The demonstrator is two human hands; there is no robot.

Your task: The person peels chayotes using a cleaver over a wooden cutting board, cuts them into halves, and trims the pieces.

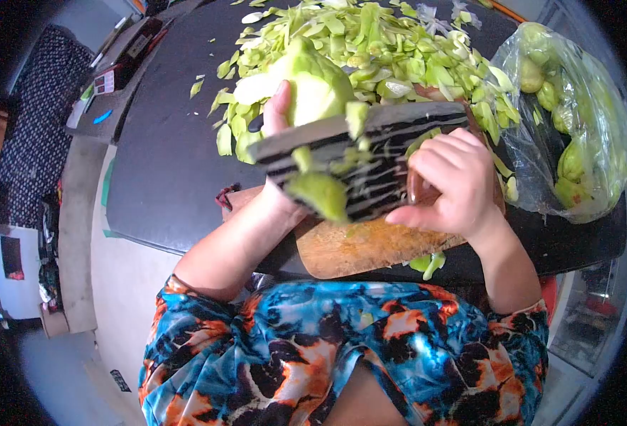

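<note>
My left hand (pixel 276 113) is wrapped round a partly peeled pale green chayote (pixel 318 85), its thumb showing along the near side. The broad blade of a cleaver (pixel 388 145) hides most of that hand's fingers. My right hand (pixel 455 177) is closed on the cleaver's brown handle, at the right. The blade is tilted in front of the chayote, and I cannot tell whether they touch. Green peel pieces cling to the blade, with a larger blurred piece (pixel 318 197) near its lower left. Below lies a wooden cutting board (pixel 370 245).
A wide heap of green peelings (pixel 370 35) covers the back of the dark table (pixel 164 106). At the right, a clear plastic bag (pixel 590 128) holds several chayotes. A few scraps (pixel 428 264) lie by the board's near edge. Dotted dark cloth (pixel 36 121) hangs at far left.
</note>
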